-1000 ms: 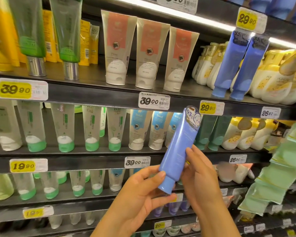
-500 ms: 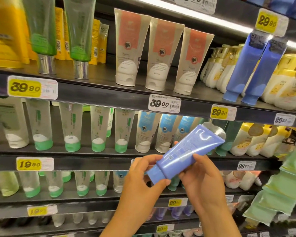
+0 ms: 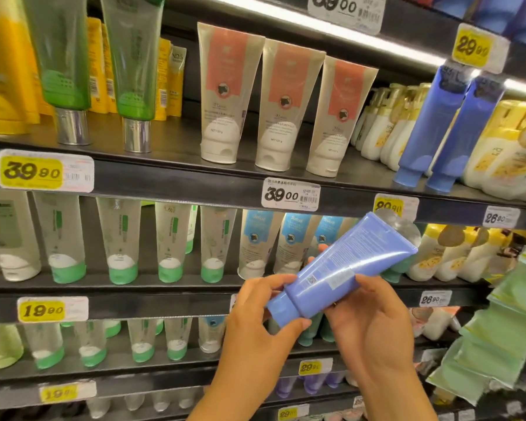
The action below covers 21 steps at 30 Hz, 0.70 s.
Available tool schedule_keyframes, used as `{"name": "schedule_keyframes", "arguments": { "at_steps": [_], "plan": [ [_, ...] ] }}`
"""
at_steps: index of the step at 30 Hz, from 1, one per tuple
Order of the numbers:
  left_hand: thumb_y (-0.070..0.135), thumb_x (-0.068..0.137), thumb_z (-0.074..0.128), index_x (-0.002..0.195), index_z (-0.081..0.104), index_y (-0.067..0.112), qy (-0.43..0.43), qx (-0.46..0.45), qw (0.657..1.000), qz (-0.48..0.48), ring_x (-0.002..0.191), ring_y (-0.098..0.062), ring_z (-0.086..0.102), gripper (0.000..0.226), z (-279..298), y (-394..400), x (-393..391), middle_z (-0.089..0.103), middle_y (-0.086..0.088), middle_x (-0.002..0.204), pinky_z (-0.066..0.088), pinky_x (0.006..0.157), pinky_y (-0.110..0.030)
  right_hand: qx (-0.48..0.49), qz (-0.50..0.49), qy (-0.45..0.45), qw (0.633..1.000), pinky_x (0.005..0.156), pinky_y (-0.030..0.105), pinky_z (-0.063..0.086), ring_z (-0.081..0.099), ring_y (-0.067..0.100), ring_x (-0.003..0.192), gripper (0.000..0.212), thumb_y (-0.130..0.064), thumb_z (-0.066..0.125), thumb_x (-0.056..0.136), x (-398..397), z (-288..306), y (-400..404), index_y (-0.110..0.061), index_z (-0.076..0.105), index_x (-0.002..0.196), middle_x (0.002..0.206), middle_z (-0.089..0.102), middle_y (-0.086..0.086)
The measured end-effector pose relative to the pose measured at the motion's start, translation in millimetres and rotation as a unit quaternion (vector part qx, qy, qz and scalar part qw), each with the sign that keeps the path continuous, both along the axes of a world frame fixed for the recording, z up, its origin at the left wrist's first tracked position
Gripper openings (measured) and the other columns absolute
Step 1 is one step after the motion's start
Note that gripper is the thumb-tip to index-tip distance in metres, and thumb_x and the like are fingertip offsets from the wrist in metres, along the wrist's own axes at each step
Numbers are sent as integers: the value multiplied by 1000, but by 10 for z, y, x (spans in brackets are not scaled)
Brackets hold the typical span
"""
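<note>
Obs.: a blue plastic squeeze tube (image 3: pixel 346 262) is held between both hands in front of the store shelving and rests on no shelf. It lies tilted, with the round cap low at the left hand and the flat crimped end high, up and away from the right hand. The side with fine print and a small square code faces the camera.

Left hand (image 3: pixel 255 326): closed round the cap end, fingers curled over the cap, thumb under it.
Right hand (image 3: pixel 374 326): gripping the tube body just beside the cap shoulder, thumb on the printed face, fingertips showing behind the tube.

Surroundings: two matching blue tubes (image 3: pixel 431 132) stand cap-down on the black shelf (image 3: pixel 176 183), above and to the right of the hands. A yellow price label (image 3: pixel 387 205) on that shelf's edge sits just above the held tube's crimped end and is partly covered by it. Three white-and-salmon tubes (image 3: pixel 268 107) stand above the left hand.

Step, as judged: inspection of the product, reading the back print. It is not yet put back or taken away.

Next move, as judged: if the tube goes back, the cap must swing down so the tube stands upright. It then lifts up and right to the spot beside the matching pair without toppling them. The right hand alone could carry it, so the left hand would let go of the cap first.
</note>
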State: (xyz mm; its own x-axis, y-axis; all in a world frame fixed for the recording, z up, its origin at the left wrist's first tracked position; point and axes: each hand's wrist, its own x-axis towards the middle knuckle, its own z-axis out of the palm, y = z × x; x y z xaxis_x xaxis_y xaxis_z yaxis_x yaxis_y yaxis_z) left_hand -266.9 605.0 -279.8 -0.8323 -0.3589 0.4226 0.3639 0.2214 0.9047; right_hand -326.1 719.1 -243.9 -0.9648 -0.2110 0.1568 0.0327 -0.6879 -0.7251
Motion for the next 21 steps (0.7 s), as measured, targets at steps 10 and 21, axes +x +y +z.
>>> {"name": "schedule_keyframes", "arguments": {
  "at_steps": [10,21],
  "plan": [
    [2,69,77,100,68,32,-32,112,987,-112,95,-8,65,44,350,112,-369,68,6,105,53,74,-21,53,-21,98,994,72,28,53,62,17,84,28,-21,47,79,-181,362,259,-14,63,100,89,66,2],
    [15,65,67,110,60,-1,-133,440,818,-346,73,-30,69,48,599,456,-583,69,-22,94,57,59,-37,170,-40,130,976,65,26,56,70,16,88,53,-20,65,67,-518,588,601,-17,56,119,94,73,-1]
  ]
}}
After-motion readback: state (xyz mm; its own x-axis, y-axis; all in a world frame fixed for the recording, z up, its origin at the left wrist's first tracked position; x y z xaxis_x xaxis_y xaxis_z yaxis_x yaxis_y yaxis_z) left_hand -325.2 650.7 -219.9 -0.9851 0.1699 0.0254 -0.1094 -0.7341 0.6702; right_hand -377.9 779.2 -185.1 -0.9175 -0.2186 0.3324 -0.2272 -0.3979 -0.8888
